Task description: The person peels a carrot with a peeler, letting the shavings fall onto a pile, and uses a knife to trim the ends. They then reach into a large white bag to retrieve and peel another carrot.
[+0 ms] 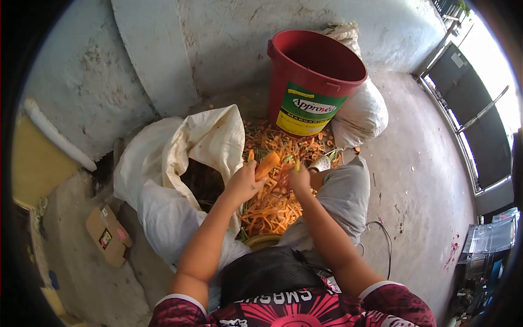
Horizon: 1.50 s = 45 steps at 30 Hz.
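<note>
My left hand [244, 182] is closed around an orange carrot [267, 165], whose thick end points up and to the right. Just right of it, my right hand [299, 179] is closed on a small tool with a yellowish-green handle [297, 164]; its working end is blurred. Beneath and between both hands lies a heap of orange peelings [275, 204], with cut ends and green bits farther back. An open whitish sack [218, 131] stands against my left hand's side, its inside dark.
A red bucket [278, 82] with a green and yellow label stands behind the peelings, before a filled white sack [362, 117]. Cut cardboard [109, 234] lies on the floor at left. A thin black cable [390, 245] curves at right. The rim of a yellowish basin [262, 238] shows near my lap.
</note>
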Each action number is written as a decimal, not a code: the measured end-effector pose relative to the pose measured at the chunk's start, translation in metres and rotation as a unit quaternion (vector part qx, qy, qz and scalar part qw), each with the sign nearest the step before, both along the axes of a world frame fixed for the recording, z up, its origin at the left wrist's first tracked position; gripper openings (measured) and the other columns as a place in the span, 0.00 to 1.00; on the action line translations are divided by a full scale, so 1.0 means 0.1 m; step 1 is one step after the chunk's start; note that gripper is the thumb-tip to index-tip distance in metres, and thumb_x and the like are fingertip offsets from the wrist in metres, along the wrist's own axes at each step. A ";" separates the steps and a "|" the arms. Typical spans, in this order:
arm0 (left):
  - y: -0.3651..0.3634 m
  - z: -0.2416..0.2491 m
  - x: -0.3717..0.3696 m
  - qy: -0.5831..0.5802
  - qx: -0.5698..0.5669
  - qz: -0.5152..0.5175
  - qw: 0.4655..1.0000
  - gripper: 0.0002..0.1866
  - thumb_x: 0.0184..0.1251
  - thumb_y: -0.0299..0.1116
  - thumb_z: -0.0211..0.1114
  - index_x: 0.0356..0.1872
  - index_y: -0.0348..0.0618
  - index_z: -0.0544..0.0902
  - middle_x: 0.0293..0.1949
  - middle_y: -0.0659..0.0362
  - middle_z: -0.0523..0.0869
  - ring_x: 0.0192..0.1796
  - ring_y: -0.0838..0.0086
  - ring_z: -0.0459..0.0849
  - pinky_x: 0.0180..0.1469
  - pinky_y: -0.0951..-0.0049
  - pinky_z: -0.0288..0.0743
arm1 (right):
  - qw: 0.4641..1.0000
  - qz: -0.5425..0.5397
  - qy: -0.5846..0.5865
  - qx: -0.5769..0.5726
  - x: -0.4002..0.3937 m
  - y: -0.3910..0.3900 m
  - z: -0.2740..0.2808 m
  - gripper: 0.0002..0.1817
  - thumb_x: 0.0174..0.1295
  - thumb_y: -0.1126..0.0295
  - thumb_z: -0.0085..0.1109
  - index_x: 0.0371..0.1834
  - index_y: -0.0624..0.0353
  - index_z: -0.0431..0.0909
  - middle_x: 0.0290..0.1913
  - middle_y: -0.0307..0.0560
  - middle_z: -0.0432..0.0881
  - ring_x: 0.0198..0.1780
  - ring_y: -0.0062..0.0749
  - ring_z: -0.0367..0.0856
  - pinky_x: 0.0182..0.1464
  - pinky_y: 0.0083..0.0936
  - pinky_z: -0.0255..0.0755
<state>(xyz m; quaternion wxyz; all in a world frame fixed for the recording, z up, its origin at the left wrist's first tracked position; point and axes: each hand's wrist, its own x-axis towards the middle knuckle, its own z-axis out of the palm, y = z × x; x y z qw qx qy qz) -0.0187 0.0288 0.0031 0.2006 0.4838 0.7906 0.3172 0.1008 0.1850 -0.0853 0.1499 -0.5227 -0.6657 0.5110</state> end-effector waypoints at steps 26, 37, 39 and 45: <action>-0.10 -0.01 0.10 -0.081 -0.045 -0.067 0.993 0.28 0.48 0.41 0.64 0.46 0.29 0.69 0.29 0.44 0.79 0.29 0.64 0.80 0.34 0.70 0.72 | 0.893 -0.303 0.309 0.125 0.24 0.63 0.42 0.10 0.60 0.66 0.47 0.33 0.64 0.69 0.28 0.44 0.74 0.24 0.25 0.74 0.23 0.21 0.68; -0.20 -0.12 -0.01 -0.036 -0.032 -0.029 0.998 0.28 0.47 0.40 0.66 0.44 0.29 0.70 0.32 0.44 0.80 0.33 0.66 0.81 0.35 0.71 0.72 | 0.866 0.165 0.255 -0.398 0.08 -0.16 0.77 0.08 0.64 0.67 0.42 0.38 0.57 0.69 0.35 0.42 0.75 0.34 0.28 0.74 0.37 0.29 0.73; -0.25 -0.16 -0.03 -0.104 -0.054 -0.035 0.992 0.27 0.47 0.40 0.66 0.44 0.30 0.71 0.34 0.45 0.80 0.34 0.66 0.80 0.37 0.72 0.72 | 0.891 0.271 0.163 -0.326 0.02 -0.17 0.79 0.08 0.64 0.67 0.42 0.37 0.57 0.70 0.33 0.41 0.75 0.33 0.27 0.75 0.36 0.26 0.72; -0.45 -0.35 -0.09 -0.278 0.013 0.018 0.960 0.23 0.56 0.41 0.60 0.46 0.33 0.70 0.34 0.53 0.79 0.32 0.67 0.78 0.36 0.71 0.71 | 0.925 0.357 0.045 -0.120 -0.21 0.20 1.41 0.09 0.58 0.69 0.46 0.37 0.60 0.74 0.28 0.42 0.78 0.28 0.23 0.77 0.24 0.20 0.72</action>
